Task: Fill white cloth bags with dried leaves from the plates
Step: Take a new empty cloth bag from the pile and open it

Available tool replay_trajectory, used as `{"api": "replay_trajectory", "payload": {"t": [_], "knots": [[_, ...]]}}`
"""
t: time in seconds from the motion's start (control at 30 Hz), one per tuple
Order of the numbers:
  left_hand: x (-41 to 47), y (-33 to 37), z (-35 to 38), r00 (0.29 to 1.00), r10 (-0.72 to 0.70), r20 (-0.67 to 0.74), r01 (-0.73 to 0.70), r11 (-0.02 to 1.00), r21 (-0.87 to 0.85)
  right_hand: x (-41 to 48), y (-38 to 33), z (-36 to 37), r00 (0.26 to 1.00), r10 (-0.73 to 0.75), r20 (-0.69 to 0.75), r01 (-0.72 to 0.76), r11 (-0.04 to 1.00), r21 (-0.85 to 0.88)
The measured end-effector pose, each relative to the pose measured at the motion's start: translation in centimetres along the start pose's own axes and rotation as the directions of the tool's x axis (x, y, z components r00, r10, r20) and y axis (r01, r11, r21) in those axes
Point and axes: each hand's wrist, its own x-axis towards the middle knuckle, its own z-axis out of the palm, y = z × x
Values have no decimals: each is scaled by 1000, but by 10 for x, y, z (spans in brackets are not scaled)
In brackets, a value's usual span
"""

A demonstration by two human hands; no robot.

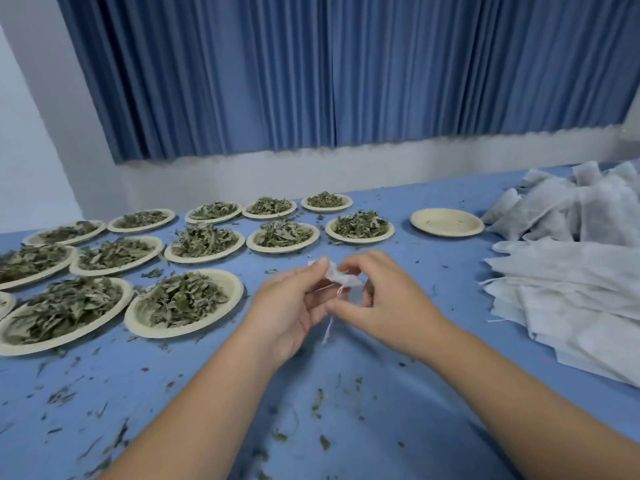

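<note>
Left hand (294,306): grip pinched on the left end of the cloth bag (341,277), thumb on top, fingers under; looks like the anchor side.
Right hand (384,299): grip curled in on the bag's right end, fingertips right where the string (329,327) comes out; guessing at a tug or fiddle on the drawstring.
Cloth bag: up in the air between both hands, just past the nearest plate, clear of the counter (194,368); crumpled small and mostly hidden by fingers, so no telling whether stuffed or not.
String: dangling loose below the hands, not tied off from the look of it.
Plates (235,285): 12 with leaves (187,299) in plain view, lined up in rows on the left, plus a sliver of 1 more at the edge; probably parked there for an easy grab-and-tip, 1 portion per bag.
Empty plate (446,221): alone to the right of the rows, near the bag piles; likely already emptied.
Flat bags (571,299): stacked at the right, near the right hand, handy for grabbing the next 1.
Puffy bags (554,209): heaped further back on the right, out of the way; look filled, so probably the done pile.
Crumbs (318,400): bits of leaf all over the counter, thickest near the front; pretty brittle stuff, worth a gentle pour.
Progress guess: early-ish, way more full plates than empty.
</note>
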Motion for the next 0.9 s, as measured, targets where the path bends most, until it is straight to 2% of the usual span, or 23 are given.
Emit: {"api": "replay_trajectory", "payload": {"t": [0.07,0.13,0.2,0.27,0.3,0.33,0.4,0.47,0.53,0.57,0.63,0.73,0.8,0.9], "knots": [[9,-6,29,996,-10,84,12,1000,-25,4,17,-17,988,79,-135,-80,997,-3],[16,-12,55,991,-16,134,17,1000,-8,9,38,-41,946,256,-201,-231,963,141],[22,-17,76,991,-20,134,12,998,61,13,62,-66,878,436,-196,-345,862,371],[27,-23,92,992,-31,124,17,994,108,17,83,-93,796,584,-163,-399,707,584],[29,-25,98,992,-37,118,23,993,119,18,93,-107,756,636,-153,-424,654,626],[30,-28,103,993,-46,111,31,991,128,17,104,-119,722,673,-161,-463,643,609],[33,-35,109,994,-65,88,51,986,161,12,123,-145,700,669,-250,-566,733,377],[34,-44,113,995,-83,61,68,973,219,-2,129,-169,746,593,-303,-603,794,68],[32,-55,119,993,-97,71,70,946,316,-20,124,-187,792,578,-198,-607,781,-146],[31,-60,123,990,-110,92,69,926,371,-30,118,-193,792,600,-117,-608,753,-253],[27,-70,132,980,-142,142,59,881,470,-51,107,-199,739,673,30,-582,661,-474],[22,-81,144,964,-164,211,17,824,566,-81,95,-194,641,755,141,-532,569,-627],[19,-86,148,958,-166,234,-8,800,600,-94,95,-187,640,751,163,-483,558,-675],[13,-85,145,956,-171,239,-14,785,620,-103,100,-177,690,703,171,-426,586,-689]]}}
